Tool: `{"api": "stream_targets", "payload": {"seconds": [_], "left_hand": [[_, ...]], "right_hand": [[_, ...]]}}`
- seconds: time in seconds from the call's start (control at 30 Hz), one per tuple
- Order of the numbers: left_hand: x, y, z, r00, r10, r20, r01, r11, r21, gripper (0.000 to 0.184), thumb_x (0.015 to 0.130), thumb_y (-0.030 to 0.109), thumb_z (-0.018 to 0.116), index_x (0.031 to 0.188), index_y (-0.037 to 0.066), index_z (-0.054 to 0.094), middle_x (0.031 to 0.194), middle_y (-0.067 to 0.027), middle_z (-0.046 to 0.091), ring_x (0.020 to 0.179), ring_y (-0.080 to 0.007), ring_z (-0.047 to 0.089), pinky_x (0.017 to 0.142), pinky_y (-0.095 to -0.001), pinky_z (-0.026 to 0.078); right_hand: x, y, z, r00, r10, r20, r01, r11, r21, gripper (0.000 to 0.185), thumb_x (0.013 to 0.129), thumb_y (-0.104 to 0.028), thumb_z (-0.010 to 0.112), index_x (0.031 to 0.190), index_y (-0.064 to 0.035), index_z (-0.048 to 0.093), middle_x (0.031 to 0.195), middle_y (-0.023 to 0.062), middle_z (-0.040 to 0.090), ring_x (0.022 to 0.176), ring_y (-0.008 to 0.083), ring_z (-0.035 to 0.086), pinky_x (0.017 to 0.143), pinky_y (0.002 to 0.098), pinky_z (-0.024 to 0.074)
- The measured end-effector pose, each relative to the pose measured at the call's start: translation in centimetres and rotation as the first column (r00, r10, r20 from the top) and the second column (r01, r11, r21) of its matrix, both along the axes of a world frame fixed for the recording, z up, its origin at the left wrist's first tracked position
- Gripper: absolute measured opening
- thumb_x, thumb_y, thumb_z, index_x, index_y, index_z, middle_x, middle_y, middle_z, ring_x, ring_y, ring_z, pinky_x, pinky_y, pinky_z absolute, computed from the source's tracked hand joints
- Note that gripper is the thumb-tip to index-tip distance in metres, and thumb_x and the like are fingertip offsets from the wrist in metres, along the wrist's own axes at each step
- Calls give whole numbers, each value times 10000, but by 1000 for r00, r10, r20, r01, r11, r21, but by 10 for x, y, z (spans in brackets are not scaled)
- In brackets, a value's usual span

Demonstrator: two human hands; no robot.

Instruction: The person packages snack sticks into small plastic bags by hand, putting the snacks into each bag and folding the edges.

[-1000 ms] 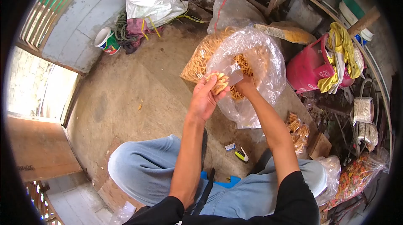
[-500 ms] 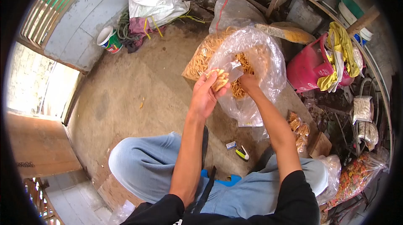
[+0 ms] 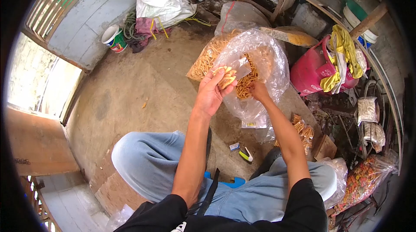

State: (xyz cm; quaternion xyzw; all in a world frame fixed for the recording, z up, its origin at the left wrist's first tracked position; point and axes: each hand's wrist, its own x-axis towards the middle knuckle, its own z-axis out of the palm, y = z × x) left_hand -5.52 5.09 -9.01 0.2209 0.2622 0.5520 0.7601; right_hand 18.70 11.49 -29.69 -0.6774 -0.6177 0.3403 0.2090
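My left hand (image 3: 211, 92) is closed around a small clear plastic bag (image 3: 241, 66) partly filled with pale yellow snack sticks (image 3: 226, 76). The little bag's mouth points right, over the big bag. My right hand (image 3: 260, 91) is at the opening of a large clear plastic bag (image 3: 277, 59), its fingers curled together among brown snack sticks (image 3: 248, 76); the fingertips are partly hidden there. Against the big bag's left side, more sticks (image 3: 203, 61) show through clear plastic.
On the floor near my legs lie a green-and-white stapler (image 3: 246, 154) and a small box (image 3: 234, 146). Filled snack packs (image 3: 302, 130) sit to the right. A pink gas cylinder (image 3: 310, 69) with a yellow cloth (image 3: 346, 50) stands beyond. A paint bucket (image 3: 114, 39) is by the wall.
My right hand has drawn back slightly, and more of its fingers show above the sticks. My left hand stays around the small bag. The view has shifted a little.
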Motion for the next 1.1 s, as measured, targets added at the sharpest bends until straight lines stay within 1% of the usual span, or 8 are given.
{"api": "stream_targets", "payload": {"seconds": [0.23, 0.33, 0.4, 0.43, 0.53, 0.77, 0.87, 1.1], "left_hand": [[0, 2, 0, 1000, -2, -3, 2, 1000, 27, 277, 954, 204, 537, 1160, 19, 520, 1015, -125, 663, 816, -198, 685, 665, -247, 594], [3, 2, 5, 1000, -18, 1, 18, 999, 44, 273, 954, 209, 537, 1155, 25, 531, 1033, -127, 662, 840, -205, 685, 677, -248, 594], [6, 0, 9, 999, -16, -31, 18, 998, 64, 275, 968, 239, 509, 1148, 33, 540, 1049, -132, 660, 871, -219, 684, 694, -254, 595], [8, 0, 11, 1000, -20, -22, 22, 998, 67, 275, 968, 239, 509, 1148, 33, 540, 1049, -132, 660, 871, -219, 684, 694, -254, 595], [11, -3, 17, 998, -64, 21, 63, 996, 61, 309, 983, 288, 469, 1161, 44, 534, 1064, -138, 657, 892, -241, 682, 715, -271, 596], [19, -17, 39, 990, -143, -13, 144, 986, 87, 362, 991, 345, 429, 1166, 48, 537, 1091, -145, 649, 957, -295, 667, 731, -319, 598], [21, -24, 46, 984, -174, -22, 176, 979, 107, 354, 984, 343, 441, 1153, 51, 549, 1091, -141, 651, 963, -292, 667, 717, -337, 601], [25, -41, 58, 961, -257, -100, 270, 952, 146, 354, 981, 326, 467, 1167, 43, 569, 1088, -90, 650, 967, -199, 661, 766, -366, 590]], "right_hand": [[-13, -6, 54, 988, -153, -7, 150, 975, -162, 169, 786, -126, 713, 853, 14, 645, 615, 90, 618, 481, 144, 587, 408, 286, 450], [-9, -10, 77, 933, -251, -258, 241, 968, -69, 148, 834, -129, 675, 895, 4, 658, 646, 74, 653, 508, 121, 600, 467, 262, 476], [0, -13, 97, 716, -300, -630, 323, 943, -82, 149, 872, -101, 634, 946, 29, 646, 779, 74, 679, 552, 93, 570, 487, 234, 463], [5, -19, 119, 661, -288, -693, 287, 950, -122, 168, 908, -65, 587, 1042, 29, 625, 915, 83, 676, 656, 85, 567, 554, 217, 465], [9, -48, 198, 604, -201, -771, 343, 939, 24, 158, 919, -67, 575, 1041, 22, 619, 917, 89, 673, 656, 85, 565, 544, 212, 452], [0, -115, 319, 648, -28, -761, 331, 910, 248, 144, 902, -108, 620, 1007, -14, 650, 845, 46, 677, 646, 60, 545, 523, 197, 402], [-7, -130, 325, 702, -15, -712, 326, 895, 304, 136, 878, -115, 659, 984, -31, 676, 779, 16, 651, 639, 46, 525, 521, 195, 385], [-29, -132, 301, 730, 74, -679, 302, 857, 418, 125, 822, -88, 708, 932, -33, 727, 958, 19, 629, 844, 74, 560, 689, 213, 442]]}}
